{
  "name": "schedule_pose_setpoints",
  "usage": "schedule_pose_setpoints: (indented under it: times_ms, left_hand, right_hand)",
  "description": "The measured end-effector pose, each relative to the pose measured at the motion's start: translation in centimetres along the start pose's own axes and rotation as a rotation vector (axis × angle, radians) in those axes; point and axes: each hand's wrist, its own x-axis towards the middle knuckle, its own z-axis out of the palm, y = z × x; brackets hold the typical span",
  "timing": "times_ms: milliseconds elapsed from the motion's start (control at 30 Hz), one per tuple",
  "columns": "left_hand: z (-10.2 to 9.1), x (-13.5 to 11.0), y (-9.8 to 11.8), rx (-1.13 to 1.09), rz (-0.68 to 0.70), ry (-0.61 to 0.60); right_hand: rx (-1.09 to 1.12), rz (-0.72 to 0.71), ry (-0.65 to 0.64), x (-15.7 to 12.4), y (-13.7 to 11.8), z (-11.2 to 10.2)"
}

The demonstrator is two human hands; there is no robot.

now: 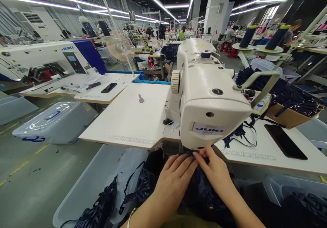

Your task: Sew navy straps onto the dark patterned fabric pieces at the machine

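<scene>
A white JUKI sewing machine (204, 81) stands in front of me, and dark navy fabric (201, 183) lies under its head, hanging down towards my lap. My left hand (176, 173) rests over the fabric with its fingers side by side and curved onto it; its thumb is hidden. My right hand (214, 168) pinches the same fabric just below the machine head, close to the left fingertips. The needle and presser foot are hidden behind the head and fingers.
A clear plastic bin (84, 183) with navy strappy pieces sits below left. On the right are a black phone (285, 142) and a cardboard box (288, 115) of navy garments. A small grey metal piece (141, 99) lies on the white tabletop (122, 119).
</scene>
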Motion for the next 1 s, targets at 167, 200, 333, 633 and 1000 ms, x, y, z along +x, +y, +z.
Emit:
schedule_pose_setpoints:
  times_ms: [167,200,333,633,1000]
  left_hand:
    - [-0.2,0.6,0.6,0.011,-0.064,-0.102]
    - [-0.2,0.6,0.7,0.011,-0.074,-0.099]
    - [0.5,0.8,1.1,0.02,-0.104,-0.083]
    - [1.6,0.5,1.8,0.029,-0.157,-0.018]
    - [1.1,0.7,1.8,0.081,-0.157,-0.104]
  right_hand:
    - [0.239,0.043,-0.029,0.4,0.8,-0.4]
    - [0.244,0.047,-0.022,0.5,0.9,-0.4]
    - [0.247,0.056,-0.017,0.8,1.2,-0.3]
    - [0.266,0.069,-0.021,1.1,1.2,0.0]
    - [0.13,-0.042,-0.105,0.2,4.3,-2.7]
